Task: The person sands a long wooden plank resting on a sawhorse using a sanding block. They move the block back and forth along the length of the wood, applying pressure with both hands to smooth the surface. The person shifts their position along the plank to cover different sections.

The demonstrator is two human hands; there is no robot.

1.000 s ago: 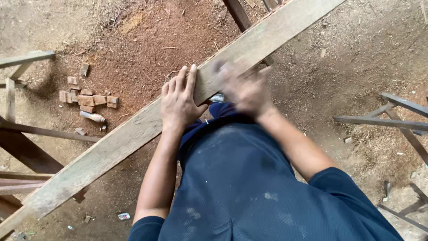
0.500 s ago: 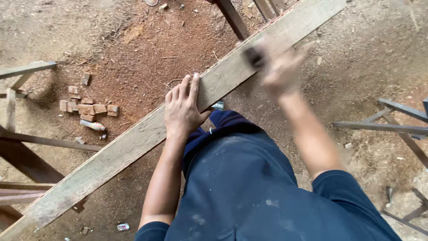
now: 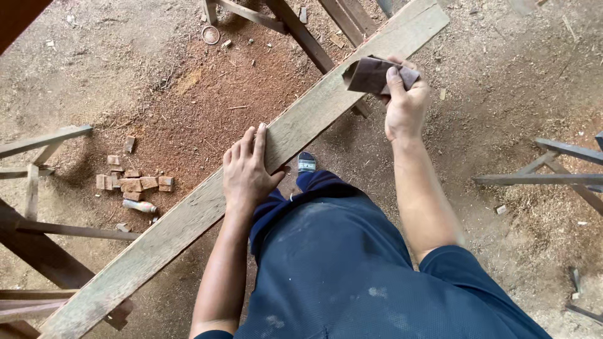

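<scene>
Wood plank (image 3: pixel 207 207), long and stiff, lies slantwise on trestles; the left hand (image 3: pixel 246 172) presses flat on it, fingers spread, gripping nothing. Near its far end the right hand (image 3: pixel 405 103) pinches folded sandpaper (image 3: pixel 370 74), light and limp, best held by its fold.

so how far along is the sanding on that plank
Hard to gauge. Reddish sawdust already covers the ground beside the long plank, so some wood has been worked here. In hand: the left hand lies flat on the plank, and the right hand grips a folded dark sandpaper sheet at the far end. The plank's surface looks grey and rough along its length, so plenty appears left.
</scene>
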